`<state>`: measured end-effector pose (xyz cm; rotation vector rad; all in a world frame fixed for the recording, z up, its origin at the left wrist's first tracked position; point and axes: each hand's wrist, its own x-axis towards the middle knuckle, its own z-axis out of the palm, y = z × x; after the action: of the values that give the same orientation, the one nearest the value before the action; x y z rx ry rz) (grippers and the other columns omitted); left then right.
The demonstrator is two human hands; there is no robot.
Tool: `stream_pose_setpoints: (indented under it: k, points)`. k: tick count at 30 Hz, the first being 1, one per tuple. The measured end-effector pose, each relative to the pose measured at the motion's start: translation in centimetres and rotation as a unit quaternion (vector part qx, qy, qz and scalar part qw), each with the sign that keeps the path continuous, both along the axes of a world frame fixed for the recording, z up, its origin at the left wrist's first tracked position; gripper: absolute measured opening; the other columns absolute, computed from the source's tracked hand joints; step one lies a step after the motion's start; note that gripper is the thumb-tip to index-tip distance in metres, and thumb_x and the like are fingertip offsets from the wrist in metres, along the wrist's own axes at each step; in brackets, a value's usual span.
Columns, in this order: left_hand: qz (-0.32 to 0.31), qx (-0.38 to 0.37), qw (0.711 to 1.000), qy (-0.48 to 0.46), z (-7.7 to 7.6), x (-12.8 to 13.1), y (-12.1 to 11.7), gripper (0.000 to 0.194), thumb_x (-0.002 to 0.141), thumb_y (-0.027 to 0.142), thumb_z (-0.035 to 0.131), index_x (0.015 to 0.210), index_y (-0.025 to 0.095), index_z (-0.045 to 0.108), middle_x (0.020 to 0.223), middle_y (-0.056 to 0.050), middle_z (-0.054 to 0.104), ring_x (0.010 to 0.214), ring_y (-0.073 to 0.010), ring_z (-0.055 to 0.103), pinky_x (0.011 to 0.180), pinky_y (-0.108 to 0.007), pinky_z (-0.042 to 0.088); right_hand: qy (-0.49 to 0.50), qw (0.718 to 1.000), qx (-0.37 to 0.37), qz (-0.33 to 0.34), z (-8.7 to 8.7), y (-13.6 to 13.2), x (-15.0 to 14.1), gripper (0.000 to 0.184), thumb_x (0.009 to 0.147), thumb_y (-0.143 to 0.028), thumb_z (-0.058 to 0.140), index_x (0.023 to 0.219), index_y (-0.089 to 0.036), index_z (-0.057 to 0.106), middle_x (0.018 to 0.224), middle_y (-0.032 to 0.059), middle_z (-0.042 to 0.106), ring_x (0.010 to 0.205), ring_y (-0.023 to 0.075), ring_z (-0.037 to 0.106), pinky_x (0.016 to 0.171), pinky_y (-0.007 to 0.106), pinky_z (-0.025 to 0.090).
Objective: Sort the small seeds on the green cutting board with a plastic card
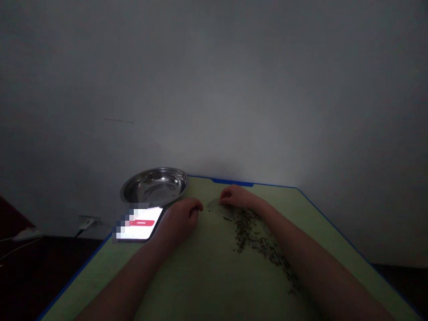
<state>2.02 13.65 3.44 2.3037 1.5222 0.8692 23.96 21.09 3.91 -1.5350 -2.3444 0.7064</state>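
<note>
My right hand (234,196) is closed in a pinch on a clear, semicircular protractor (214,206) that lies low over the tabletop. Along the protractor's near edge begins a scatter of small dark seed-like bits (247,232), which trails toward me beside my right forearm. My left hand (183,211) rests on the table with its fingers curled in, and nothing shows in it. It is between the protractor and a lit phone (140,225), whose screen has a red bar.
A shiny steel basin (157,187) stands at the back left, behind the phone. The pale green table (200,276) has a blue edge and meets a grey wall (214,89). A white power strip (88,222) with a cable is low on the left.
</note>
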Motion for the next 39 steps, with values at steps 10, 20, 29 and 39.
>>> stream_pose_setpoints:
  k: [10,20,29,39]
  points:
    - [-0.007,0.015,1.0,-0.001,-0.1,0.0,0.0,0.026,0.077,0.014,0.042,0.082,0.018,0.067,0.084,-0.005,0.069,0.078,-0.0175,0.062,0.073,-0.03,0.046,0.003,0.996,-0.022,0.09,0.5,-3.0,-1.6,0.016,0.078,-0.025,0.065,0.088,-0.014,0.072,0.074,0.0023,0.069,0.061,0.0106,0.056,0.054,0.02,0.04]
    - [-0.008,0.009,1.0,0.01,-0.3,-0.2,0.3,0.027,0.077,0.016,0.041,0.084,0.019,0.067,0.085,-0.005,0.07,0.079,-0.0181,0.063,0.073,-0.03,0.047,0.008,0.98,-0.059,0.188,0.7,-6.8,-2.8,0.016,0.077,-0.027,0.068,0.088,-0.016,0.071,0.075,0.0009,0.068,0.063,0.0099,0.056,0.056,0.018,0.04]
    - [-0.017,0.002,1.0,0.027,-0.2,-0.1,0.4,0.028,0.078,0.017,0.04,0.085,0.019,0.067,0.087,-0.005,0.07,0.081,-0.0188,0.064,0.075,-0.031,0.047,-0.024,0.965,-0.07,0.252,1.6,-10.4,-1.9,0.018,0.08,-0.027,0.067,0.093,-0.017,0.072,0.082,0.0021,0.07,0.069,0.0109,0.06,0.061,0.019,0.041]
    - [-0.016,0.001,1.0,0.027,-0.4,-0.1,0.5,0.028,0.078,0.02,0.04,0.085,0.019,0.067,0.088,-0.005,0.07,0.08,-0.0191,0.063,0.073,-0.031,0.046,0.004,0.966,-0.096,0.24,3.2,-12.3,-0.4,0.011,0.081,-0.02,0.066,0.09,-0.015,0.071,0.077,0.0005,0.067,0.067,0.0095,0.057,0.061,0.018,0.041]
